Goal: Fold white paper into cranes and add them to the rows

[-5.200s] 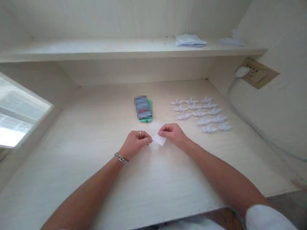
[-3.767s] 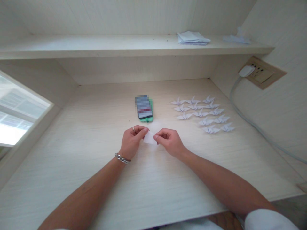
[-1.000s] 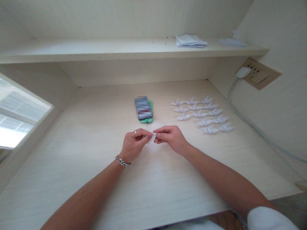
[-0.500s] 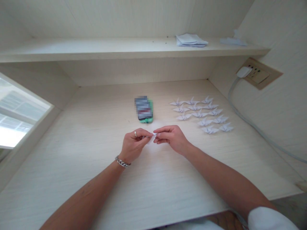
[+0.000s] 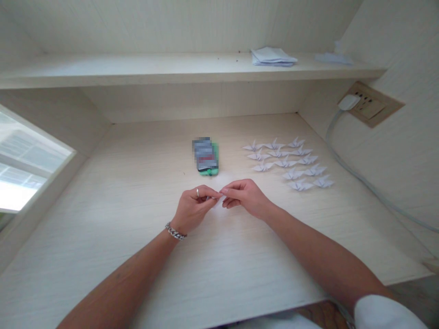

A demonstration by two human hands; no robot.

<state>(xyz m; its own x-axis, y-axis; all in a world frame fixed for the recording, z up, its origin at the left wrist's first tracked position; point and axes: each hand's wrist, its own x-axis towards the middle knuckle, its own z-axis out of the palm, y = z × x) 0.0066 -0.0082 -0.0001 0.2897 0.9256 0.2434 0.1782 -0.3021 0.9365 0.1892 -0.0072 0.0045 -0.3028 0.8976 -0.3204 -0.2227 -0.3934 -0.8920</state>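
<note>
Between my two hands, over the middle of the desk, is a small folded white paper [image 5: 214, 199], mostly hidden by fingers. My left hand [image 5: 195, 205], with a ring and a chain bracelet, pinches it between thumb and forefinger. My right hand [image 5: 246, 197] meets it from the other side, thumb and forefinger closed at the paper's edge. The fingertips of both hands almost touch. To the right sit several white paper cranes [image 5: 283, 162] in rough rows, wings spread.
A phone [image 5: 206, 155] with a blurred-out screen and green case lies beyond my hands. Folded paper sheets [image 5: 273, 56] lie on the shelf [image 5: 137, 66]. At right, a white plug [image 5: 349, 103] sits in the wall socket [image 5: 372, 107], its grey cable [image 5: 363, 180] running down. A window [image 5: 27, 160] is at left.
My left hand has shifted slightly right, and its fingertips now cover more of the paper. The right thumb has moved up towards the forefinger. The cranes and phone stay put.
</note>
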